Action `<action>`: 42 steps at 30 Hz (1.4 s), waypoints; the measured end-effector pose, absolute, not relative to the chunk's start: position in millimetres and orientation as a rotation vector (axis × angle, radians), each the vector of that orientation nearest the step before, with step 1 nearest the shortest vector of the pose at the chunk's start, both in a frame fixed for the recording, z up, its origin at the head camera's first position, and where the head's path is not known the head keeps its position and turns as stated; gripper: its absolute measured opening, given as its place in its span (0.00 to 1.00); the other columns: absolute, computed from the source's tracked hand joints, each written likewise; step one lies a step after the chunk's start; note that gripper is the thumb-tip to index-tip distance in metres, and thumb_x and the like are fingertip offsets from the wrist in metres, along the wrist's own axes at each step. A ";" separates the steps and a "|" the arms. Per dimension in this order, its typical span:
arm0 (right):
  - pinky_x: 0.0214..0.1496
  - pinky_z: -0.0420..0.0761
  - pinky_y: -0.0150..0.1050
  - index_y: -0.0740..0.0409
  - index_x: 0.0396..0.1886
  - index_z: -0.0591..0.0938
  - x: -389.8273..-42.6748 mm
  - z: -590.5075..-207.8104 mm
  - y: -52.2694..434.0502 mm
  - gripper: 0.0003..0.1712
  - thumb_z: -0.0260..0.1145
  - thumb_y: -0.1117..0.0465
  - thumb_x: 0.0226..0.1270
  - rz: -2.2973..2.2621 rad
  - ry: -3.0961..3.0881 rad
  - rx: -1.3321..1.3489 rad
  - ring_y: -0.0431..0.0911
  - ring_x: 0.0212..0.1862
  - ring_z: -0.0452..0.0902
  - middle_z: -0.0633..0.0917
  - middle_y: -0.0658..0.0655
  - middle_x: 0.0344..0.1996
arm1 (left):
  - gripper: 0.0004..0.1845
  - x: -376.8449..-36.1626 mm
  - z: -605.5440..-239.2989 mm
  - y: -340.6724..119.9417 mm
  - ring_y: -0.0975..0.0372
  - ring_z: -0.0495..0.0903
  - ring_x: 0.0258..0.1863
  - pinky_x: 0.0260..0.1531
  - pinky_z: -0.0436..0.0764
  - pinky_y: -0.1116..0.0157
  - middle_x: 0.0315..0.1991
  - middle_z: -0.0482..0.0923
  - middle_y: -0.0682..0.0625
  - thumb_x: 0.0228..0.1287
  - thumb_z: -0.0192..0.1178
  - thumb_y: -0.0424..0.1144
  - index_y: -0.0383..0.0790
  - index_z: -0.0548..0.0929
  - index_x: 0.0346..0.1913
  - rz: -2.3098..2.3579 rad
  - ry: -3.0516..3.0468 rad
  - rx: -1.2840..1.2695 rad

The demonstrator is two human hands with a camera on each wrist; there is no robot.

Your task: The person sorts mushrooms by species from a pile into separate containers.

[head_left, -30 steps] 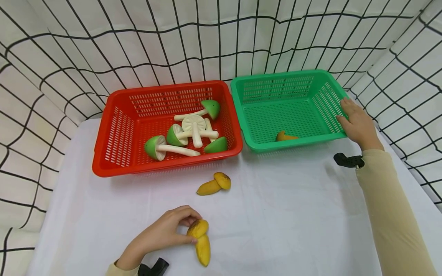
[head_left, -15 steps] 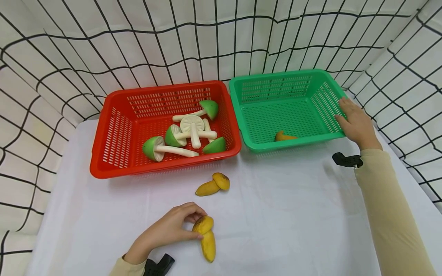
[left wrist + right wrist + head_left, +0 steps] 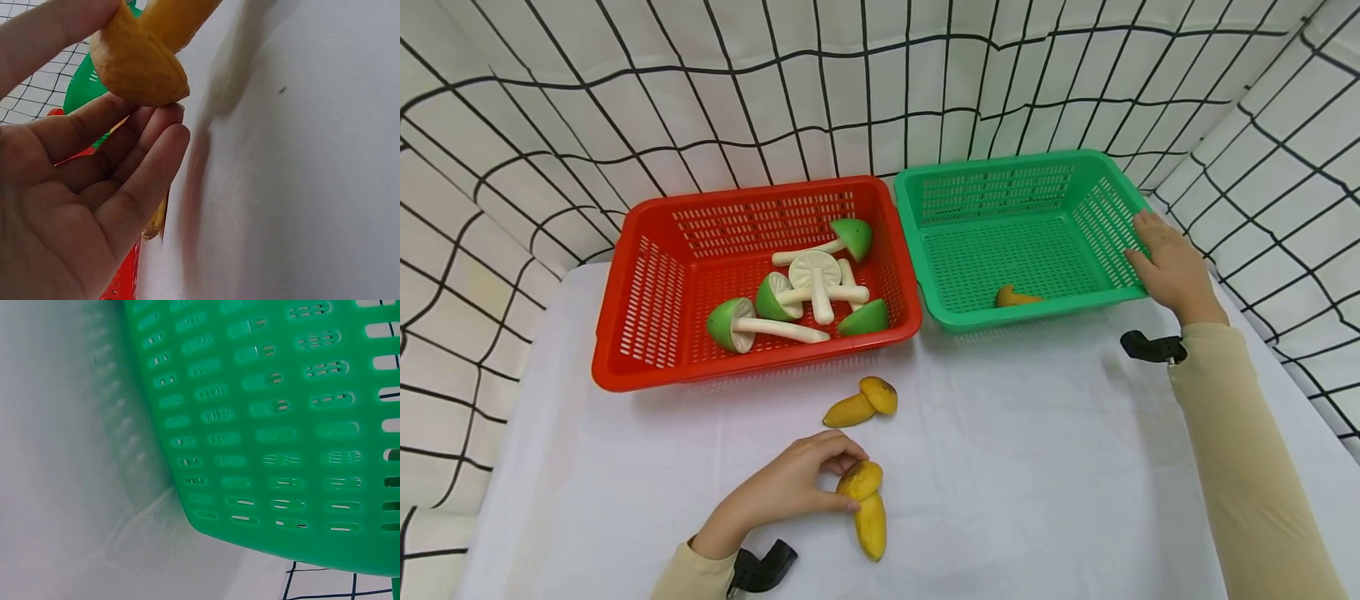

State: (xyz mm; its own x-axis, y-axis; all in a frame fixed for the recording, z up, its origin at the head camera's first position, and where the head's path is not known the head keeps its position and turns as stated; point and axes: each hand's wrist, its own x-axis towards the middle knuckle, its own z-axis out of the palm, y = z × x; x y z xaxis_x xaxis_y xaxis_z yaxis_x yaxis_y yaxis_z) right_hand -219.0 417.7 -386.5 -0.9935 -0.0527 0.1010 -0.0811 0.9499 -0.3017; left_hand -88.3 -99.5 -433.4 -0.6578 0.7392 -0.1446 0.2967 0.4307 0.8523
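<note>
My left hand (image 3: 790, 492) pinches a yellow toy mushroom (image 3: 871, 521) by its cap, thumb on one side and fingers on the other. Its stem points toward the near edge. In the left wrist view the cap (image 3: 140, 69) sits between thumb and fingertips, with shadows on the cloth beside it. A second yellow mushroom (image 3: 853, 408) lies on the cloth just beyond that hand. At the right, my right hand (image 3: 1176, 267) rests on the end rim of a green basket (image 3: 1075, 307), fingers extended. The right wrist view shows only the basket's slotted outside, not the fingers.
Left of the green basket stands a red basket (image 3: 737, 367) holding several green-capped, white-stemmed mushrooms (image 3: 724, 323). A yellow-brown mushroom (image 3: 1017, 297) lies at the front of the green basket, partly hidden by its rim. Black-gridded white curtains (image 3: 850, 83) enclose the back and sides.
My left hand has moved right and slightly away from me, carrying the yellow mushroom. My right hand stays on the green basket's rim.
</note>
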 end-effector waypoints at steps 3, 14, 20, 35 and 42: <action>0.72 0.42 0.52 0.71 0.72 0.50 -219.6 -386.2 418.0 0.35 0.40 0.53 0.74 0.466 -3.020 0.108 0.58 0.73 0.39 0.50 0.68 0.72 | 0.23 -88.8 -432.7 -99.2 0.69 0.75 0.40 0.43 0.77 0.68 0.45 0.76 0.57 0.50 0.71 0.47 0.43 0.79 0.48 1.147 2.190 0.871; 0.73 0.37 0.49 0.71 0.72 0.44 -220.5 -387.0 417.8 0.36 0.39 0.54 0.73 0.430 -3.051 0.073 0.59 0.73 0.36 0.45 0.69 0.72 | 0.23 -88.9 -433.3 -100.7 0.69 0.75 0.40 0.43 0.77 0.68 0.45 0.77 0.56 0.50 0.71 0.48 0.43 0.79 0.48 1.153 2.226 0.870; 0.73 0.38 0.49 0.72 0.72 0.44 -220.9 -386.9 416.8 0.37 0.39 0.55 0.72 0.417 -3.049 0.045 0.59 0.73 0.36 0.45 0.70 0.72 | 0.23 -88.5 -433.5 -102.7 0.68 0.75 0.40 0.43 0.77 0.68 0.46 0.77 0.55 0.50 0.71 0.47 0.42 0.79 0.48 1.161 2.234 0.857; 0.72 0.42 0.53 0.71 0.72 0.42 -222.2 -384.7 414.7 0.39 0.39 0.53 0.71 0.438 -3.059 -0.003 0.59 0.73 0.35 0.42 0.69 0.72 | 0.23 -89.0 -431.1 -100.5 0.68 0.75 0.40 0.44 0.77 0.68 0.45 0.77 0.56 0.50 0.71 0.48 0.43 0.79 0.48 1.159 2.234 0.848; 0.72 0.40 0.53 0.74 0.71 0.41 -219.9 -383.3 413.0 0.40 0.39 0.51 0.71 0.451 -3.080 -0.035 0.61 0.73 0.33 0.41 0.70 0.72 | 0.23 -88.9 -429.9 -100.6 0.68 0.75 0.40 0.44 0.77 0.68 0.46 0.77 0.55 0.50 0.71 0.47 0.43 0.79 0.48 1.155 2.233 0.853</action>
State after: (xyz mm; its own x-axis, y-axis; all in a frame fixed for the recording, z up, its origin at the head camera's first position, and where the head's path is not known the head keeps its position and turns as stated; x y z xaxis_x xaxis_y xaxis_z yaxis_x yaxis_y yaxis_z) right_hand -219.9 413.0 -383.3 -0.9993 0.0265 0.0246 0.0183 0.9578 -0.2868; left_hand -88.9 -100.6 -429.9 -0.6896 0.7124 -0.1303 0.3055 0.4493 0.8395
